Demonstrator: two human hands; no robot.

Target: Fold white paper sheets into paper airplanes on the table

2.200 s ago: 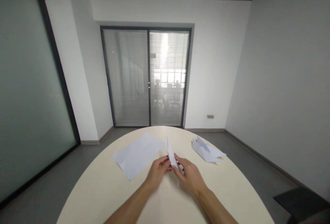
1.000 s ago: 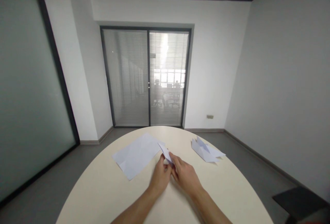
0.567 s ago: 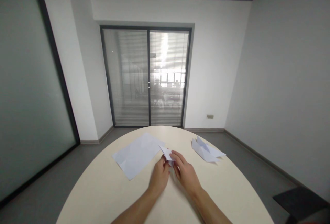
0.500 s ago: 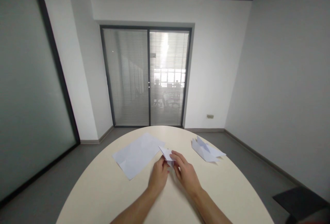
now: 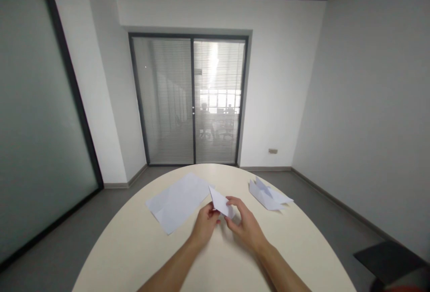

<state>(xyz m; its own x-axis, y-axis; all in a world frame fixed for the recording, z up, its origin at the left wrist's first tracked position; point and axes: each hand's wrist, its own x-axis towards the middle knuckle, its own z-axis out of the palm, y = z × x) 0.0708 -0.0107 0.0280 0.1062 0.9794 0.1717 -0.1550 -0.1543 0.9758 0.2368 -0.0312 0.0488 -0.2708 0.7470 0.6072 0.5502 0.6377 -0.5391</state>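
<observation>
Between my hands, just above the table, is a small folded piece of white paper (image 5: 221, 203) with a pointed corner at its upper left. My left hand (image 5: 204, 225) grips its lower left edge, fingers curled partly under it. My right hand (image 5: 247, 225) holds the right side, with the fingertips on top and the thumb at the lower edge. The underside of the folded paper is hidden. To the left lies a flat sheet of white paper (image 5: 179, 202) with a crease near its lower left corner. On the right rest folded paper shapes (image 5: 267, 195) with raised points.
Everything rests on a round cream table (image 5: 134, 247). A dark chair (image 5: 389, 260) stands at the lower right beyond its edge. Past the table are a glass door with blinds (image 5: 193, 104) and white walls.
The folded paper has turned between my hands, so more of its flat top face shows. My right hand's fingers have spread wider and shifted slightly right.
</observation>
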